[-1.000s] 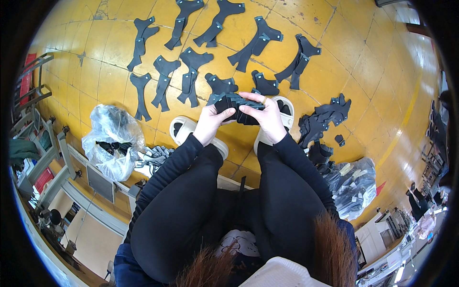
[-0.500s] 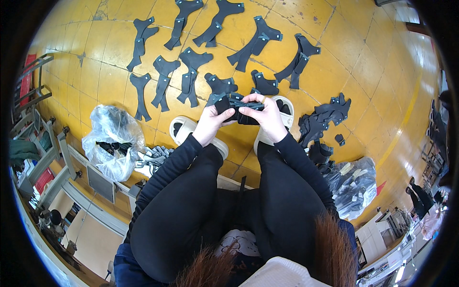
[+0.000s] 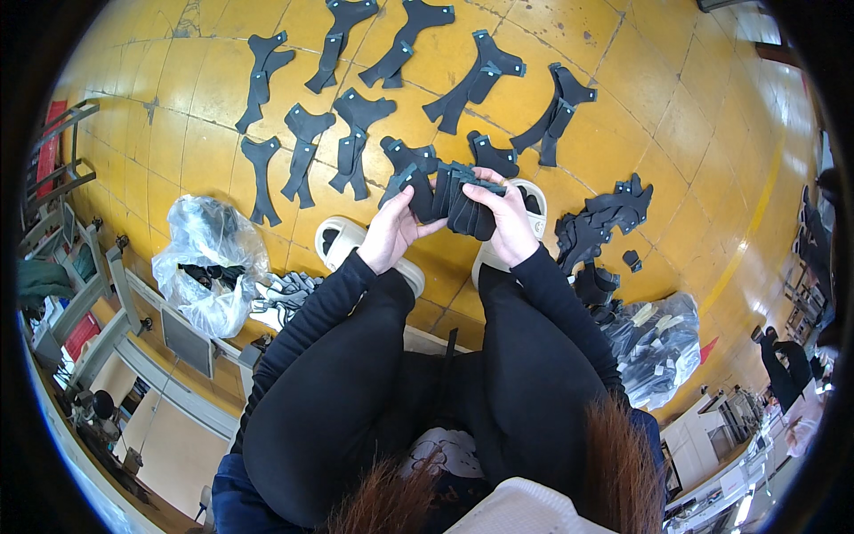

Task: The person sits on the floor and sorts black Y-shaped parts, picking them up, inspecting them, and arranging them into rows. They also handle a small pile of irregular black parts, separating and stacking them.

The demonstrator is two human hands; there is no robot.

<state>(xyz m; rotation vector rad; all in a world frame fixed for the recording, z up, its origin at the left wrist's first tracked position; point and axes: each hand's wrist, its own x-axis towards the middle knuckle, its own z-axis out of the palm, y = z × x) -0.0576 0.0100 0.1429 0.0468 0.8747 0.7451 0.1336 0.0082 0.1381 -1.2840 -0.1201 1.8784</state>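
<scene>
A fanned stack of small black fabric pieces [image 3: 469, 214] with dark green edges is gripped in my right hand [image 3: 513, 222], thumb on top. My left hand [image 3: 390, 235] pinches a black fabric piece [image 3: 422, 196] against the stack's left side, its other fingers reaching under. Both hands are above the floor between my feet. Just beyond them lie Y-shaped black fabric pieces, such as this one [image 3: 494, 155], partly overlapped by the stack.
More Y-shaped pieces [image 3: 363, 111] lie in rows on the yellow tiled floor [image 3: 200, 147]. A heap of black pieces [image 3: 605, 218] sits to the right, above a filled plastic bag [image 3: 660, 343]. Another clear bag [image 3: 209, 258] stands left, near a metal frame [image 3: 160, 334]. A person's legs [image 3: 783, 369] show far right.
The stack has turned and spread into a fan in my right hand. My left hand has opened somewhat and shifted slightly, keeping a piece at the left. The distant person has moved.
</scene>
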